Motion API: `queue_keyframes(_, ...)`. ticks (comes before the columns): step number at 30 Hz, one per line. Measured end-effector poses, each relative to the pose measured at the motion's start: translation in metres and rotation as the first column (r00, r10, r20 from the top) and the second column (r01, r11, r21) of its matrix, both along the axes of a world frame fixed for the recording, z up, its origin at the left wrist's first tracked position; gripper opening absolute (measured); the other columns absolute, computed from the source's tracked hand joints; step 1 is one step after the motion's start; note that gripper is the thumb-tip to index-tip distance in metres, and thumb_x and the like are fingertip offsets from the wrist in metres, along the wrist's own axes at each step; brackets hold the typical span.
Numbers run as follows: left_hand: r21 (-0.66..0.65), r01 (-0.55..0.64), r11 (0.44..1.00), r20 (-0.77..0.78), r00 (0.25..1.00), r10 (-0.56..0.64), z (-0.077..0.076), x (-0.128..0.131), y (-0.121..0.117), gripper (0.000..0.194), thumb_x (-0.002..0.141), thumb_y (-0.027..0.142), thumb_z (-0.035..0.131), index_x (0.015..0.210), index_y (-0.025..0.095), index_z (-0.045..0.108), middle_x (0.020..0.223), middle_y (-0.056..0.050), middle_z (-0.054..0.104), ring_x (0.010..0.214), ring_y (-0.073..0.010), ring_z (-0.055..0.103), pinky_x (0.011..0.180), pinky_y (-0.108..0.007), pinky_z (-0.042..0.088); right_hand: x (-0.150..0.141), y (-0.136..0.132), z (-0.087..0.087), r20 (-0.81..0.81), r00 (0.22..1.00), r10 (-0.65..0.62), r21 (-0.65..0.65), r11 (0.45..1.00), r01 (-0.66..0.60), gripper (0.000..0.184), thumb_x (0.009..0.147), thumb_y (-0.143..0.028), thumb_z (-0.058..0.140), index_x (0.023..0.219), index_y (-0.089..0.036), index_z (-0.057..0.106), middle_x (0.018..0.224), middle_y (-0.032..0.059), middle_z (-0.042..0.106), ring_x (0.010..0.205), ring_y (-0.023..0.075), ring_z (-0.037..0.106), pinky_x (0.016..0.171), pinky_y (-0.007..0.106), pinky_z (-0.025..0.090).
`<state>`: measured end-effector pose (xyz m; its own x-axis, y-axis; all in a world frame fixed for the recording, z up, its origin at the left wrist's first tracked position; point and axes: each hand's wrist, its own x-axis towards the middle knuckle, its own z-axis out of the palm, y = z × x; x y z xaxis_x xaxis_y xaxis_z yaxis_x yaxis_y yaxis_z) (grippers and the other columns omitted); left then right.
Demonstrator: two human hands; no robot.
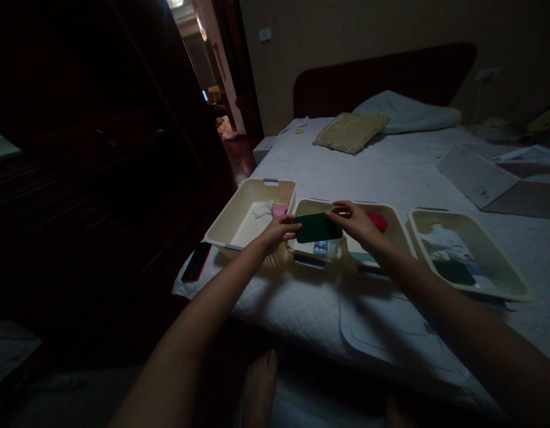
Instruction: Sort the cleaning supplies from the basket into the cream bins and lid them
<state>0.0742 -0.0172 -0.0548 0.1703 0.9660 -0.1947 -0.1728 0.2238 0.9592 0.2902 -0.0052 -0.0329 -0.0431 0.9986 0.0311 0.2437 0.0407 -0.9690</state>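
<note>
Between my two hands is a flat, dark green scouring pad (318,227) with rounded corners, held up over a small cream bin (307,208). My left hand (278,232) pinches its left end, while the fingers of my right hand (353,221) grip its upper right corner. Below the pad, part of a blue-labelled item (320,247) shows inside the bin; the rest of that item is hidden. Left of the bin stands a perforated cream basket (228,223) with white cloth (262,209) and pink cloth (280,209) in it.
Behind my right hand is another cream bin (402,229) with a red item (378,222). The rightmost bin (509,273) holds a white bottle (455,244) and a dark green pad (454,272). A red-edged dark object (197,261) lies at the bed's (275,297) left corner. Pillows lie farther back.
</note>
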Motion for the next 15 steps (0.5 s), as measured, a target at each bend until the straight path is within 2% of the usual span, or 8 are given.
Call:
queue_keyframes(4,0.005,-0.003,1.0,-0.016,1.0,0.003,0.0005,-0.0009,-0.0002,0.039,0.056,0.021,0.082,0.09,0.016,0.063,0.098,-0.006,0.061,0.094,-0.018,0.059,0.092,-0.039,0.045,0.0017,-0.0004,-0.0025,0.066,0.995,0.071,0.002,0.997,-0.072,0.023,0.073,-0.036,0.068,0.09,-0.021,0.061,0.095,0.0093,0.066,0.084,0.0215,0.062,0.077,0.038,0.052)
queue_keyframes(6,0.014,-0.009,1.0,-0.018,1.0,0.009,0.0002,-0.0006,0.0001,0.042,0.055,0.024,0.083,0.091,0.016,0.062,0.1,-0.006,0.06,0.094,-0.0178,0.059,0.091,-0.039,0.044,0.003,0.0006,-0.0033,0.062,0.995,0.076,0.006,0.997,-0.077,0.022,0.073,-0.036,0.068,0.087,-0.02,0.062,0.088,0.008,0.066,0.08,0.0205,0.062,0.073,0.037,0.052)
queue_keyframes(10,0.013,-0.021,1.0,0.01,1.0,0.021,-0.0004,0.0005,0.0006,0.044,0.054,0.027,0.085,0.09,0.016,0.063,0.102,-0.006,0.06,0.093,-0.0163,0.058,0.088,-0.035,0.045,0.0043,0.0028,-0.0047,0.0,1.0,0.031,0.005,1.0,-0.031,0.027,0.073,-0.039,0.068,0.09,-0.02,0.062,0.09,0.0081,0.066,0.081,0.0199,0.062,0.069,0.033,0.052)
queue_keyframes(15,0.013,-0.075,0.997,0.018,0.997,0.075,-0.0015,0.0012,0.0022,0.043,0.052,0.025,0.085,0.088,0.014,0.064,0.097,-0.005,0.061,0.09,-0.0145,0.057,0.085,-0.031,0.043,0.0034,0.0017,-0.0047,-0.029,0.999,0.036,-0.022,0.999,-0.037,0.026,0.074,-0.038,0.068,0.09,-0.019,0.061,0.091,0.0076,0.065,0.08,0.0185,0.061,0.07,0.032,0.052)
